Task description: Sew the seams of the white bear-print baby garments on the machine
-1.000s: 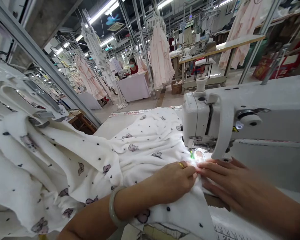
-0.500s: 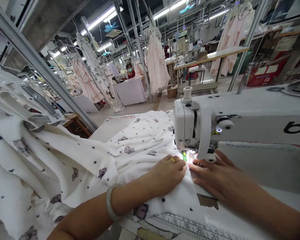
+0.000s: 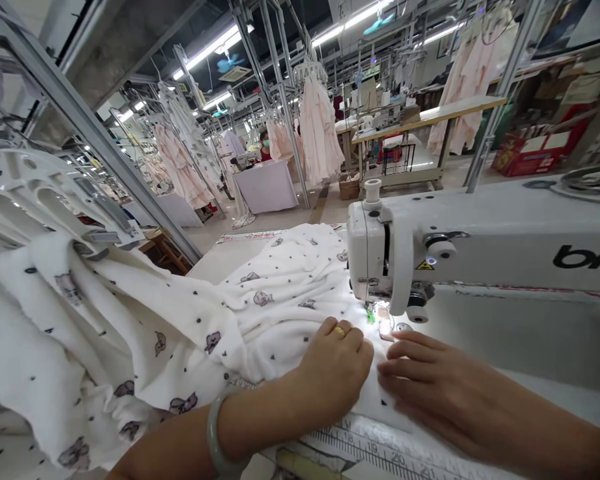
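The white fabric (image 3: 280, 341), printed with small animal figures and dark dots, lay in folds across the worktop (image 3: 225, 259), its right part running up to the front of the sewing machine (image 3: 500, 233). At the left it draped down from a white hanger (image 3: 35, 183). The left hand (image 3: 334, 370) rested on the fabric just short of the lit needle area, its fingers clenched over the cloth with their tips hidden beneath; a gold-coloured ring (image 3: 339, 331) showed on one of them and a pale bangle (image 3: 213, 433) circled the wrist. The right hand (image 3: 445, 383) lay palm down at the fabric's right edge, fingers stretched out and released, their tips near the machine's foot and just beside the left hand, apart from it. A small green piece (image 3: 370, 315) stood by the needle, in the bright light. Along the near side, under the hands, ran a printed ruler scale (image 3: 380, 450). Farther back, pale pink garments (image 3: 321, 130) hung near a wood-edged table (image 3: 430, 119), and a red box (image 3: 527, 157) stood at the right.
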Demonstrator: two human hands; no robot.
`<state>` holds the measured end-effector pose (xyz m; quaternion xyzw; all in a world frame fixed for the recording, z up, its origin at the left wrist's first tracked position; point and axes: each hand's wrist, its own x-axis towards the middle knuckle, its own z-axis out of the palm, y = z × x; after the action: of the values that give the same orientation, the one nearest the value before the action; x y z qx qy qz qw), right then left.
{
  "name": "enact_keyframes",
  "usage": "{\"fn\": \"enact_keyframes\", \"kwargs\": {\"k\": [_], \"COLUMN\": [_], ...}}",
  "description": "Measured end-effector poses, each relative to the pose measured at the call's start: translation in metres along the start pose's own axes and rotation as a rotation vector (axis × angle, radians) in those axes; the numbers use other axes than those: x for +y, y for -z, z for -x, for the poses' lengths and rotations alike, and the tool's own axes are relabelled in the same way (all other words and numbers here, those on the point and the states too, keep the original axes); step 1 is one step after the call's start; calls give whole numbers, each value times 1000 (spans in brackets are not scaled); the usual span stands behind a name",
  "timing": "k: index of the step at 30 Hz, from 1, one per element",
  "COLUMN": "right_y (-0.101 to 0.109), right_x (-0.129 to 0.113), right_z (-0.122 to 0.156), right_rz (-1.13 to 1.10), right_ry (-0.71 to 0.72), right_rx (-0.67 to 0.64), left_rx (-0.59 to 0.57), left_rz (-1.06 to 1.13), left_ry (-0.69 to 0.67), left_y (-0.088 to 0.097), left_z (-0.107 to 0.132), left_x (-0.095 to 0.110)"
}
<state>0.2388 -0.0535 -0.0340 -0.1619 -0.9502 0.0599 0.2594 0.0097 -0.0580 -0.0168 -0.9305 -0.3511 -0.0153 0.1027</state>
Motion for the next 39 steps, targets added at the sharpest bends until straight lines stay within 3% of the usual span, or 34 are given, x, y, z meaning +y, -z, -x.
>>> {"fn": "enact_keyframes", "kwargs": {"k": [3, 8, 13, 17, 22, 26, 29, 34, 36, 39], "right_y": [0, -3, -4, -2, -2, -5, -7, -6, -6, -7], "right_x": [-5, 0, -1, -6, -10, -14, -16, -18, -19, -19], "right_z": [-2, -3, -3, -3, -5, -5, -5, -9, -10, -10], "right_rz": [-26, 34, 48, 27, 1, -49, 0, 51, 34, 10], "right_ry": [15, -27, 10, 57, 60, 35, 51, 47, 32, 16], "right_rx": [-16, 63, 76, 78, 30, -6, 37, 61, 35, -10], "left_rx": [20, 19, 37, 97, 181, 178, 189, 108, 110, 185], "left_rz": [8, 18, 78, 78, 252, 401, 533, 765, 807, 803], "left_ry": [21, 0, -10, 75, 80, 146, 174, -21, -10, 35], "left_y": [-6, -13, -4, 5, 8, -9, -24, -27, -24, -21], "left_z": [-1, -9, -1, 7, 5, 0, -3, -10, -15, -22], "left_x": [1, -11, -21, -25, -14, -8, -26, -68, -70, -55]}}
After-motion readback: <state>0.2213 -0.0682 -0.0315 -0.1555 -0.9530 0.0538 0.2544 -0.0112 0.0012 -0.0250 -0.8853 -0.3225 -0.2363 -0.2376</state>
